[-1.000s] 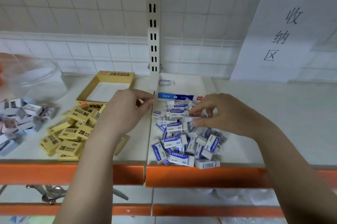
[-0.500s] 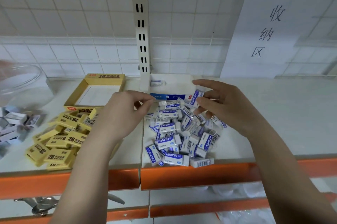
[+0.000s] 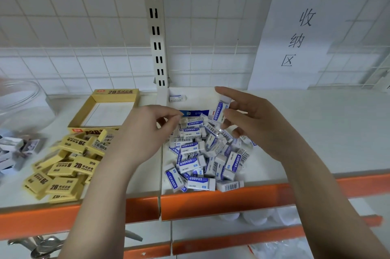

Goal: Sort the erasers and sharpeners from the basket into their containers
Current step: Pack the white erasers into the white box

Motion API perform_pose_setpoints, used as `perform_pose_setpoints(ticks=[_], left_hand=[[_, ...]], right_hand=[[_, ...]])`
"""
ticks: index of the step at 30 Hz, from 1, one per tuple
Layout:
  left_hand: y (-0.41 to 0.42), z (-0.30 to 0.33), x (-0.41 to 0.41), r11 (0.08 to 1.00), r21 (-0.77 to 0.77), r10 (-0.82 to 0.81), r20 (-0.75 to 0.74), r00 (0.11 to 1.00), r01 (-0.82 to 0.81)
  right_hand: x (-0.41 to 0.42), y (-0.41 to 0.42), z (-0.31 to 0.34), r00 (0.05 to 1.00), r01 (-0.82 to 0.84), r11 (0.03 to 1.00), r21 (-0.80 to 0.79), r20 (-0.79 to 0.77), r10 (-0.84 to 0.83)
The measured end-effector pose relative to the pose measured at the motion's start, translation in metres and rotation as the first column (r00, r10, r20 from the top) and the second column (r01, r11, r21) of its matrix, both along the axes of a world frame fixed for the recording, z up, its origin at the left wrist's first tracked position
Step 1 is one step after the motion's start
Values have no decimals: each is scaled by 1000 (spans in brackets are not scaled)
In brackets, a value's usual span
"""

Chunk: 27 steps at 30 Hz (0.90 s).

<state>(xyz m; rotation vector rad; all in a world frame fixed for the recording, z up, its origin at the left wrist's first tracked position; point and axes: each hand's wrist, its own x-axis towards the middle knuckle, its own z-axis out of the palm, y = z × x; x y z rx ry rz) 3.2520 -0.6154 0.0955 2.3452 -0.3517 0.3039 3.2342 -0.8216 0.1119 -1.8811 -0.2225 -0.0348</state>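
Erasers (image 3: 202,153) in blue and white lie heaped on the shelf (image 3: 316,132) between our hands. Our right hand (image 3: 259,123) pinches one eraser (image 3: 220,110) above the heap. Our left hand (image 3: 143,134) curls at the heap's edge; we cannot tell what its grip holds.

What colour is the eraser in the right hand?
White with a blue-purple sleeve, the small rectangular eraser held in the right hand; head view.

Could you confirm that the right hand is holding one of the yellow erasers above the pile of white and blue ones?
Not quite: the head view shows the right hand holding a white and blue eraser, not a yellow one, above the white and blue pile. The yellow erasers lie further left.
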Motion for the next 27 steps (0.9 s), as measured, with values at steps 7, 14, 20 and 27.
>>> perform_pose_setpoints(ticks=[7, 14, 20, 27], left_hand=[[-1, 2, 1, 1000, -2, 2, -5, 1000, -2], [-1, 0, 2, 1000, 15, 5, -9, 1000, -5], [-2, 2, 1, 999, -46, 15, 13, 1000, -15], [0, 1, 3, 999, -51, 20, 41, 999, -18]], right_hand=[[-1, 3, 4, 999, 14, 1000, -12, -47, -15], [3, -1, 16, 988, 28, 970, -242, 154, 10], [4, 0, 13, 985, 6, 992, -123, 171, 15], [6, -2, 10, 988, -45, 995, -87, 141, 58]])
